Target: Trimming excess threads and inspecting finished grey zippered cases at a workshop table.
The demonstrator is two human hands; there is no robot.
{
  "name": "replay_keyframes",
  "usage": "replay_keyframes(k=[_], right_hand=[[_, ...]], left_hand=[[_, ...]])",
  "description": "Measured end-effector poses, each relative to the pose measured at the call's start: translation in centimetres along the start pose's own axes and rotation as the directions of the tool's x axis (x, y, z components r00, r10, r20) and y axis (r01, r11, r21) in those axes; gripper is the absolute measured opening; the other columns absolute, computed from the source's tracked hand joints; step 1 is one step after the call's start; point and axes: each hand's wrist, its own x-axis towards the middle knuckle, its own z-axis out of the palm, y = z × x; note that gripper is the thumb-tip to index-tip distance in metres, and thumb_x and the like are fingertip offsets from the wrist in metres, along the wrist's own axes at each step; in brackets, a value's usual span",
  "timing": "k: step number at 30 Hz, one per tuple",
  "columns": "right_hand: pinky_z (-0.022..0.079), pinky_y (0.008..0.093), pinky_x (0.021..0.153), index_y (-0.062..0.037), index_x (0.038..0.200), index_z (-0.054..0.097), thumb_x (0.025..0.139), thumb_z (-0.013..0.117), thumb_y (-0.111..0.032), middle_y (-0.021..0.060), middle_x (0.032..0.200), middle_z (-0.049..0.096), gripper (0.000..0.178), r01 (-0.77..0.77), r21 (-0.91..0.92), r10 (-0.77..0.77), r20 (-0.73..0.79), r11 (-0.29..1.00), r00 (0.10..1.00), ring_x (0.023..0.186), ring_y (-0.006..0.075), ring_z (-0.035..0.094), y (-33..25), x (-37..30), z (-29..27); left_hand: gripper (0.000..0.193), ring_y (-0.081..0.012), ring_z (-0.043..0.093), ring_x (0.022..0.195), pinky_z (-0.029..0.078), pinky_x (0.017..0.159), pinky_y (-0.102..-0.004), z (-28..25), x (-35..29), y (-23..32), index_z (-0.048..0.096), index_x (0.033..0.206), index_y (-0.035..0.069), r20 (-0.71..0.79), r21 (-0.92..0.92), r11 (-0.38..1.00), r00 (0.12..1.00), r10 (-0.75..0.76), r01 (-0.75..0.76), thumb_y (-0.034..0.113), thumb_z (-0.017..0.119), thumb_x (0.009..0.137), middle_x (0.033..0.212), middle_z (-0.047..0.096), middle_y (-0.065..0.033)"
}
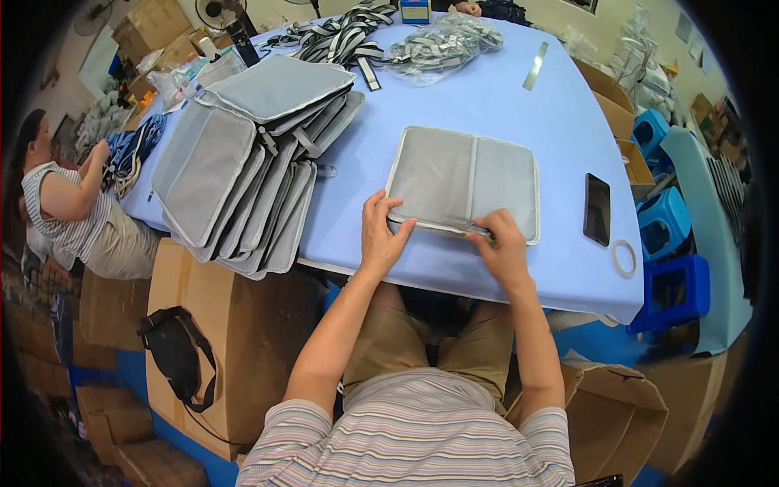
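Observation:
A flat grey fabric case with pale piped edges lies on the blue-covered table in front of me. A seam splits its top into a darker left panel and a lighter right one. My left hand grips its near left corner, thumb along the front edge and fingers on top. At the front edge, right of the seam, my right hand is closed in a pinch. A small dark thing shows at its fingertips, too small to name. To the left rises a leaning stack of similar grey cases, some hanging over the table edge.
Black-and-white straps and a clear bag of straps lie at the back. A metal ruler, phone and tape roll lie to the right. Another person handles blue straps at far left. Cardboard boxes flank me.

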Motion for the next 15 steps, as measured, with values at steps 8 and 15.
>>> replay_keyframes(k=[8, 15], right_hand=[[0.036, 0.0185, 0.056, -0.0034, 0.101, 0.053, 0.085, 0.059, -0.012, -0.0022, 0.081, 0.047, 0.02, -0.2, 0.399, 0.374, -0.425, 0.895, 0.824, 0.065, 0.0059, 0.042, 9.3, -2.5, -3.8], [0.028, 0.0164, 0.041, -0.0079, 0.106, 0.05, 0.093, 0.046, -0.027, -0.001, 0.076, 0.049, 0.023, -0.228, 0.672, 0.602, -0.395, 0.704, 0.694, 0.05, 0.0021, 0.035, 11.7, -4.4, -5.9]], left_hand=[[0.034, -0.0341, 0.044, 0.111, 0.039, 0.089, -0.038, -0.5, -0.3, -1.0, 0.054, 0.101, 0.006, -0.061, 0.002, 1.0, 0.998, 0.026, -0.026, 0.016, 0.068, 0.072, 0.119, 0.043, -0.0197], [0.033, -0.0338, 0.054, 0.093, 0.045, 0.077, -0.0385, 0.7, -0.5, -1.3, 0.054, 0.1, 0.009, -0.098, -0.021, 0.999, 0.995, 0.028, -0.03, 0.021, 0.067, 0.073, 0.119, 0.044, -0.0165]])
